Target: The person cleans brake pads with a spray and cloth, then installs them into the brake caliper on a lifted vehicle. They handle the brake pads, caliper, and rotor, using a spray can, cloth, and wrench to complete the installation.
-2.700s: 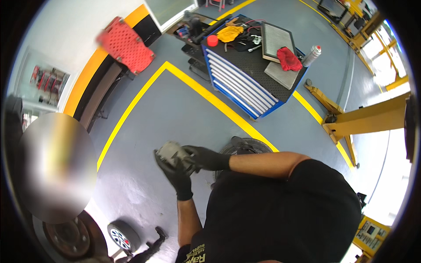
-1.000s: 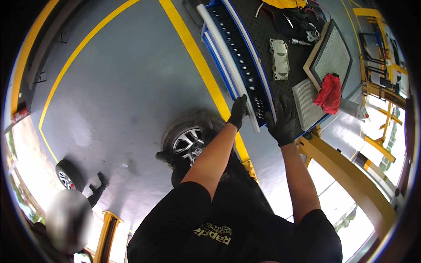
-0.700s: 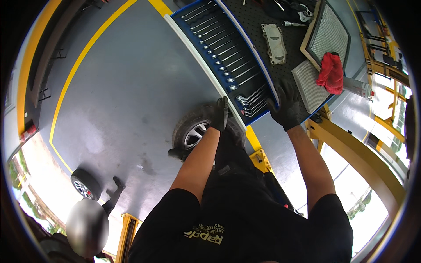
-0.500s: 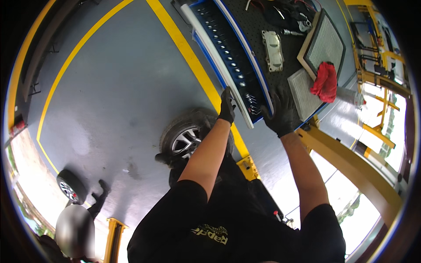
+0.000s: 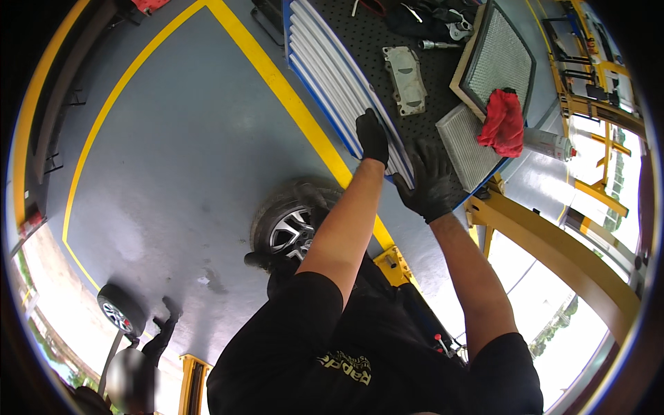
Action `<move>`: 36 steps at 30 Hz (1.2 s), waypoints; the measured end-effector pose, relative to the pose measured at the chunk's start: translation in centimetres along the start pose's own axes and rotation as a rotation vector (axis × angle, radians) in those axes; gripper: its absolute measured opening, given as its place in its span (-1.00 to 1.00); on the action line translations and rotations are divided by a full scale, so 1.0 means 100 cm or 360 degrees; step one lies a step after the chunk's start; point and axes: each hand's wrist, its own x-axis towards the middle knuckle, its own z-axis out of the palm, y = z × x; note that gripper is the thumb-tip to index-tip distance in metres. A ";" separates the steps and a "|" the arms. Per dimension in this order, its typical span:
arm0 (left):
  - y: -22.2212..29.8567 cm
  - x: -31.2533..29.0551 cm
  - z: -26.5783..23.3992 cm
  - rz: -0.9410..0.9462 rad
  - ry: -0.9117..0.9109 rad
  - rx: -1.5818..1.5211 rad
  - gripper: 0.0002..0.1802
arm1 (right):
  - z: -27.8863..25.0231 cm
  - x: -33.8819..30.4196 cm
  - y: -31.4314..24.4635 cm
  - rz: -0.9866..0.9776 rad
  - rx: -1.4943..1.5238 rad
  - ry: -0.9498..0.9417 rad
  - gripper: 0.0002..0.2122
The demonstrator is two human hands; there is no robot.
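A blue tool cart with ribbed light-grey drawer fronts (image 5: 328, 62) stands in front of me, its visible drawers pushed in. My left hand (image 5: 373, 138), in a black glove, presses against the drawer fronts near their right end, fingers extended. My right hand (image 5: 429, 181), gloved too, rests with fingers spread on the near corner of the black perforated top (image 5: 371, 47). Beside it lies a pleated grey filter (image 5: 461, 145). A framed air filter (image 5: 499, 59) leans behind, with a red cloth or glove (image 5: 503, 124) over its near corner. A brake-pad-shaped metal plate (image 5: 407, 79) lies farther left.
A spray can (image 5: 550, 144) stands at the cart's right. A socket tool (image 5: 443, 44) lies at the back. Below my left arm is a wheel (image 5: 287, 228); another wheel (image 5: 123, 311) stands near a person (image 5: 158, 339). A yellow beam (image 5: 560, 235) crosses at right.
The open drawer with its row of shiny sockets has been pushed shut. My left hand moved forward with it. My right hand stays on the cart's corner, and the view has shifted slightly.
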 end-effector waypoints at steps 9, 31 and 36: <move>-0.019 0.012 -0.154 -0.0288 -0.0514 0.0180 -0.50 | 0.000 -0.008 -0.001 0.0148 0.0017 -0.0014 -0.30; 0.041 0.186 -0.272 0.1150 -0.0862 0.1968 -0.82 | -0.002 -0.008 -0.001 0.0100 0.0068 0.0096 -0.32; 0.146 0.179 -0.269 0.1502 -0.0703 0.1034 -0.82 | -0.006 -0.009 -0.001 0.0101 0.0076 0.0075 -0.29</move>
